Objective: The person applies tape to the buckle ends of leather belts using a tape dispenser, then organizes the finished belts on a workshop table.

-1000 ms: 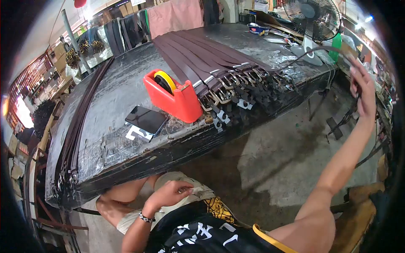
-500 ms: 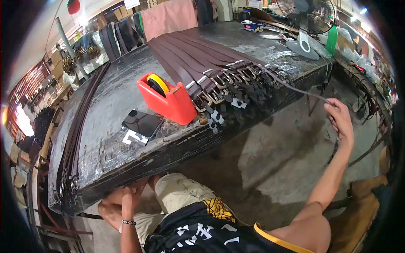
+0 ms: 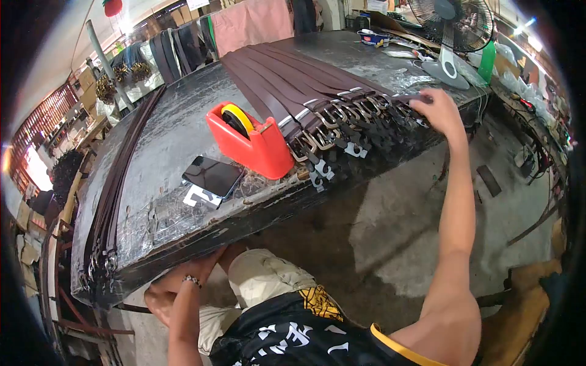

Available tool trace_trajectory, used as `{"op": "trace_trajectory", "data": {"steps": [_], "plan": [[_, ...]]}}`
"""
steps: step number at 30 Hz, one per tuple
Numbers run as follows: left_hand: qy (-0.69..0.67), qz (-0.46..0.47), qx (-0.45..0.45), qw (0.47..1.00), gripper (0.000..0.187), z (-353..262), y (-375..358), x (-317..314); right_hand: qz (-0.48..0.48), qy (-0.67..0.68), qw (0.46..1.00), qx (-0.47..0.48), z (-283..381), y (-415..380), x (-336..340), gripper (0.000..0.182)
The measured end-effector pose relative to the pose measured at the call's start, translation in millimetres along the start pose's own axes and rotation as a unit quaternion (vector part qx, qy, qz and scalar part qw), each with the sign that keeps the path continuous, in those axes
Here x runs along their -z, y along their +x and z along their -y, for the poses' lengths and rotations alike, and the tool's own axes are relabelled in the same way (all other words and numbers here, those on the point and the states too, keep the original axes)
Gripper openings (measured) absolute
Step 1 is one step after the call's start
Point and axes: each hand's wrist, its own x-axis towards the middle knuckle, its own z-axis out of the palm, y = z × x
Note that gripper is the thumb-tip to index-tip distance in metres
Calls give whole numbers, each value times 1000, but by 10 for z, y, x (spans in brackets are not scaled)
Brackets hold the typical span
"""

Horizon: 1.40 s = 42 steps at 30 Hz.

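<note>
My right hand [image 3: 438, 111] is at the right end of a row of dark brown belts [image 3: 274, 79], with its fingers closed on a belt [image 3: 418, 98] beside the buckles. Several metal buckles [image 3: 332, 116] lie along the front edge of the table, some with dark and pale tags hanging from them. Low on the left, my left hand [image 3: 204, 266] is by my knee, just below the table's edge. Its fingers are too hidden to make out.
A red tape dispenser [image 3: 253, 146] and a black phone [image 3: 212, 175] stand near the front edge of the dark table [image 3: 165, 158]. More belts [image 3: 122, 165] lie along the left side. At the back right is a fan [image 3: 452, 36].
My right hand has moved left and up to the table, bringing in the belt that was stretched out to the right. My left hand has shifted slightly upward and right, beneath the edge.
</note>
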Motion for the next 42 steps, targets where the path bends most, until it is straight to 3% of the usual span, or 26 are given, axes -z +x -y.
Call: {"op": "trace_trajectory", "data": {"steps": [4,7,11,15,19,22,26,27,30,33,37,41,42], "plan": [[2,30,4,1000,66,-49,250,-66,62,-21,995,80,-73,729,-387,49],[4,55,32,998,64,-105,349,-78,109,-5,991,73,-216,1155,-847,47],[3,68,49,996,63,-164,387,-82,282,-25,958,40,-266,1412,-1231,55],[3,72,56,996,61,-191,429,-90,228,21,972,53,-360,1382,-1344,65],[-1,72,57,996,60,-187,449,-62,142,93,984,57,-360,781,-648,55],[-2,72,52,996,59,-186,470,-33,111,35,993,17,-558,216,-226,52],[-7,73,53,996,57,-226,430,15,113,53,992,-26,-583,-464,-13,49],[-10,74,54,996,57,-241,409,34,147,70,985,-57,-601,-525,-11,53],[-21,72,63,995,56,-306,337,77,91,79,990,-76,-563,-682,-91,55],[-45,65,81,994,55,-344,208,166,122,87,987,-60,-670,-589,-148,59],[-74,16,159,984,54,-280,-272,500,157,58,985,-35,-517,-473,49,54],[-3,-67,284,957,53,19,-1082,891,43,34,998,-14,-602,-277,-51,55],[24,-75,309,948,52,115,-1241,952,67,21,997,-45,-474,-192,-9,55]]}}
